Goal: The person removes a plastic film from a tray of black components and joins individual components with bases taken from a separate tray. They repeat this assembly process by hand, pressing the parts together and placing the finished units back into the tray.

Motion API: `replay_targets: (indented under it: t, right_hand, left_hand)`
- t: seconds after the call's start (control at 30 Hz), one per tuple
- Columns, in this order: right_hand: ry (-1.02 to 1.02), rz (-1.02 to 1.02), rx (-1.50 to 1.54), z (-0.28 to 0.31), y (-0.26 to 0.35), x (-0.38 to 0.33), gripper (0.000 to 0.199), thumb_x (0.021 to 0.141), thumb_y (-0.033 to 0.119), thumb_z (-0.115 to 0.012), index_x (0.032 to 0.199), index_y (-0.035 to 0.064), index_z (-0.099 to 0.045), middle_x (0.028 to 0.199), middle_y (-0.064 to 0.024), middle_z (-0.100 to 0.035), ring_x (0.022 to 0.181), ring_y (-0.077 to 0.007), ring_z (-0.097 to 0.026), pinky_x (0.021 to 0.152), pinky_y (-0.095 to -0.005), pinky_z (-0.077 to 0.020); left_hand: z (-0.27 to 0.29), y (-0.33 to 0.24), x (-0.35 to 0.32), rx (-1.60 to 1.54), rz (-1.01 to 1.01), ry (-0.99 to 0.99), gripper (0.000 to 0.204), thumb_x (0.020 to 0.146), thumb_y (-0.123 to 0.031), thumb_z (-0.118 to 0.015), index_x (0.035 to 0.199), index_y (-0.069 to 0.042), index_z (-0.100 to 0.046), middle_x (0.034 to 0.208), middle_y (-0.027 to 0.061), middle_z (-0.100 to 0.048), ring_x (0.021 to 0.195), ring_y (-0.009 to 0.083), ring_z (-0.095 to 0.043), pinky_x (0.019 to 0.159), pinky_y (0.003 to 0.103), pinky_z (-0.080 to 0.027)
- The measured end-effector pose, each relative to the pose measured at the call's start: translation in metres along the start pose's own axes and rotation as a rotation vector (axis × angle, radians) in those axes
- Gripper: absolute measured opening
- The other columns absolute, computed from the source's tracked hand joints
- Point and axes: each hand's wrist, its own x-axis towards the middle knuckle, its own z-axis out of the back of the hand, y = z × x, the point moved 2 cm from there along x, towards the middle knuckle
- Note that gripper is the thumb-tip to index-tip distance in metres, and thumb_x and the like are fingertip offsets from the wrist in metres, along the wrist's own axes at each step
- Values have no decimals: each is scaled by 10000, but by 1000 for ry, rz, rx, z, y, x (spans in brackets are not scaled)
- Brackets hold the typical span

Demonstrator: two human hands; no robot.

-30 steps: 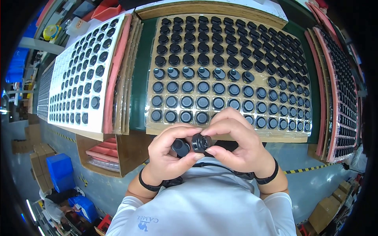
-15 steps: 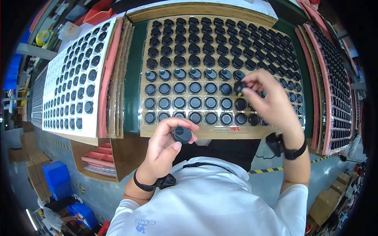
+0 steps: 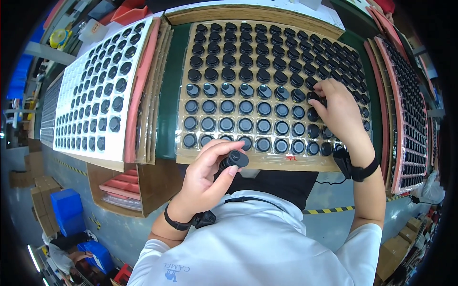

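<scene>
Above the near edge of the large tray, my left hand (image 3: 202, 183) is closed around a black round part with a flat oval top (image 3: 238, 159). The part is tilted, and the fingers hide some of its body. Over the right half of the clear tray (image 3: 267, 158), my right hand (image 3: 341, 112) has its thumb and fingers closed about another black part (image 3: 315, 97) in one of the rows. My hand partly covers that part. The rows nearest me show round flat tops, one row shows glossy tops, and the farther rows show oval tops.
A white tray (image 3: 112, 148) of black parts leans at the left beside pink and cardboard sheets. More filled trays (image 3: 405, 124) stand at the right. A cardboard box (image 3: 155, 190) sits below on the left, and a wooden-edged shelf (image 3: 257, 14) runs behind.
My right hand has moved right, from a lifted black part to one in the tray. The part in my left hand has turned, bringing its oval top up.
</scene>
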Motion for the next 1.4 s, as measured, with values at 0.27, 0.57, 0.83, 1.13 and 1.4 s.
replay_targets:
  t: [0.27, 0.57, 0.83, 1.13, 1.4]
  right_hand:
    - [224, 179, 731, 18, 101, -15, 233, 739, 72, -703, 942, 21, -602, 843, -85, -561, 797, -227, -557, 673, -306, -457]
    - [188, 211, 918, 11, 104, -24, 270, 754, 68, -694, 1007, 24, -612, 907, -71, -556, 798, -183, -550, 683, -288, -455]
    - [81, -55, 448, 27, 20, -19, 214, 772, 21, -646, 980, -5, -601, 878, -106, -556, 807, -210, -565, 701, -284, -467]
    - [-53, -81, 43, 21, -10, -20, 229, 749, 0, -634, 972, -7, -581, 886, -132, -566, 836, -281, -573, 728, -329, -467]
    - [55, 336, 705, 31, 86, -33, 326, 646, -2, -691, 952, 51, -592, 903, -111, -577, 838, -260, -559, 706, -344, -451]
  left_hand:
    - [-5, 3, 1, 6, -118, -28, 435, 858, 39, -510, 1268, 26, -366, 1065, 143, -538, 965, 193, -551, 854, 303, -435]
    - [-7, 1, -1, -70, -48, 13, 433, 857, 70, -475, 1270, 27, -353, 1032, 133, -542, 978, 174, -534, 881, 291, -411]
    - [6, 6, -4, -183, 48, 28, 293, 881, -23, -459, 1169, 26, -483, 1018, 114, -546, 902, 151, -535, 786, 266, -444]
    - [6, 4, -6, -116, 102, 46, 228, 877, -55, -507, 1086, 20, -560, 984, 87, -558, 850, 128, -527, 683, 239, -460]
    - [-7, -1, 1, -141, 147, 31, 303, 839, -33, -585, 1136, 20, -555, 1050, 100, -583, 866, 121, -533, 752, 261, -443]
